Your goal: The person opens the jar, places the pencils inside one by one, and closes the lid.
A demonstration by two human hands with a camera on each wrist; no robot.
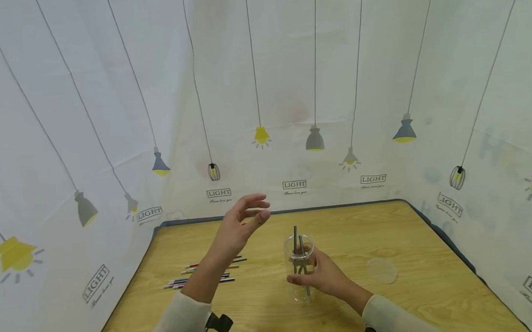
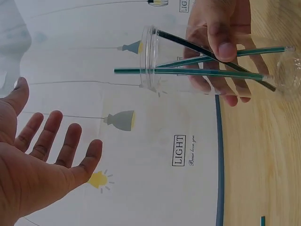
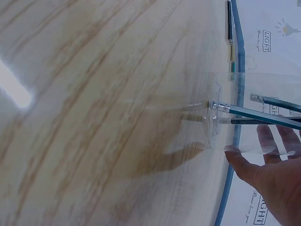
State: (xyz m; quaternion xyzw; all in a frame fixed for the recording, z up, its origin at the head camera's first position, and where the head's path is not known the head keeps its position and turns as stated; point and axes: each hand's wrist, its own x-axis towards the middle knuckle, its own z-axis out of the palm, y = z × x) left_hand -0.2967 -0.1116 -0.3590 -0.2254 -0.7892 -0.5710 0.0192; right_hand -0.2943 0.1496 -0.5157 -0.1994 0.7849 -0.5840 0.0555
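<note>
My right hand (image 1: 329, 276) grips a clear jar (image 1: 299, 293), thumb on one side and fingers round the other. The jar stands upright on the table or very close to it. Three dark green pencils (image 2: 216, 73) lean crosswise inside it in the left wrist view, some poking past the rim. In the right wrist view, silvery ends of pencils (image 3: 221, 107) show near the jar's base. To the left of the jar and above the table, my left hand (image 1: 239, 228) is raised with spread, loosely bent fingers, holding nothing.
Several coloured pencils (image 1: 201, 279) lie in a loose pile on the wooden table (image 1: 352, 231), partly behind my left forearm. A clear round disc, apparently a lid (image 1: 382, 270), lies right of the jar. A lamp-printed white curtain (image 1: 285, 87) surrounds the table's back and sides.
</note>
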